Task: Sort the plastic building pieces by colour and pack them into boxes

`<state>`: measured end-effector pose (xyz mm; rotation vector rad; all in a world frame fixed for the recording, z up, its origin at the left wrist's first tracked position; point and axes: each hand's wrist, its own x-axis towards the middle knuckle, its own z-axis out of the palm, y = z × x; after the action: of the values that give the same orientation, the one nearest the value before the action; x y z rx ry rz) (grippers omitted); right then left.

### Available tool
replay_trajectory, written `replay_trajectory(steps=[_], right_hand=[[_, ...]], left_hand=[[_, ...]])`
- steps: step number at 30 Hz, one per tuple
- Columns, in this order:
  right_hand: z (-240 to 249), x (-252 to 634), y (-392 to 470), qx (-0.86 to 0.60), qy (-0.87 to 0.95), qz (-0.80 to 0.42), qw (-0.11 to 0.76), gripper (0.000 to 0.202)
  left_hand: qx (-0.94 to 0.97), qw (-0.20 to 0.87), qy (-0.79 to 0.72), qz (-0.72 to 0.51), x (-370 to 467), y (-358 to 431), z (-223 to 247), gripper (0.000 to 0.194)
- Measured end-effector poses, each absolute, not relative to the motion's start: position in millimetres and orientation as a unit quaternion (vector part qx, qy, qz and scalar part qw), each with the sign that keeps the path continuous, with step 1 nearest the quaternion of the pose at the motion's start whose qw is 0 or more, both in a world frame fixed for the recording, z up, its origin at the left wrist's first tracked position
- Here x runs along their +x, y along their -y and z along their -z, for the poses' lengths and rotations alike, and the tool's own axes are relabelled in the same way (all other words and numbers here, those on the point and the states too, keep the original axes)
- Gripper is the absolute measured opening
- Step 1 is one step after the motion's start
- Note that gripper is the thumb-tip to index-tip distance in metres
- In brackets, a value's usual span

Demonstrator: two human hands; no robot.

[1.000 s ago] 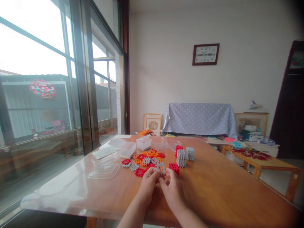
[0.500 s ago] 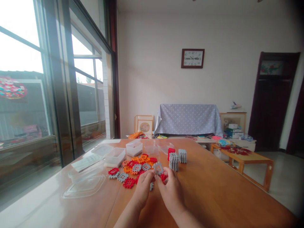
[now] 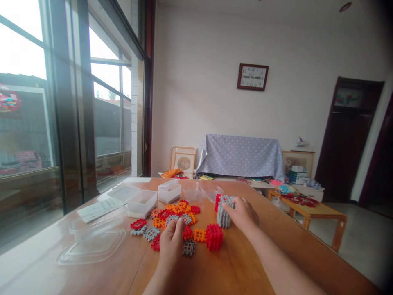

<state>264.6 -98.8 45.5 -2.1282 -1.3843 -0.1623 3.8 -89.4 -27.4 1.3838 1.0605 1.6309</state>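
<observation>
Lit from the left by windows [image 3: 18, 57] (blown nearly white), glaring off the tabletop [image 3: 116, 280], softly hazed, blackened at upper right.

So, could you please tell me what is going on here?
Someone is handling notched pieces at a wooden table. Their right hand touches a grey stack; their left hand is at the near side of the loose pile, though whether it holds a piece is unclear. A red stack stands nearer the person.

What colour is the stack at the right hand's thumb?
The stack by the right hand is grey, shown best in the head view, the only one.
</observation>
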Motion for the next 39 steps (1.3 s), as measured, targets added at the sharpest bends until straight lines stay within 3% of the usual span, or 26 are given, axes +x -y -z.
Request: replay_trajectory(steps=[7, 24, 30, 35, 39], right_hand=[[-36.6, 267.9, 85.2, -0.813, 0.523, 0.062, 0.248, 0.045], [-9.8, 295.3, 79.9, -0.801, 0.512, 0.01, 0.309, 0.055], [-12.4, 285.4, 98.5, -0.78, 0.51, 0.052, 0.359, 0.049], [-6.1, 228.1, 132.8, -0.62, 0.612, 0.044, 0.488, 0.042], [10.3, 161.6, 155.5, -0.594, 0.704, -0.037, 0.388, 0.034]], left_hand=[[0.544, 0.385, -0.408, -0.624, 4.0, 80.2, 40.3, 0.049], [0.571, 0.335, -0.515, -0.544, -3.0, 72.6, 49.7, 0.038], [0.562, 0.322, -0.521, -0.556, -3.6, 70.6, 49.3, 0.039], [0.516, 0.335, -0.513, -0.599, -4.7, 69.0, 51.1, 0.037], [0.481, 0.355, -0.492, -0.633, -5.5, 69.5, 50.2, 0.038]])
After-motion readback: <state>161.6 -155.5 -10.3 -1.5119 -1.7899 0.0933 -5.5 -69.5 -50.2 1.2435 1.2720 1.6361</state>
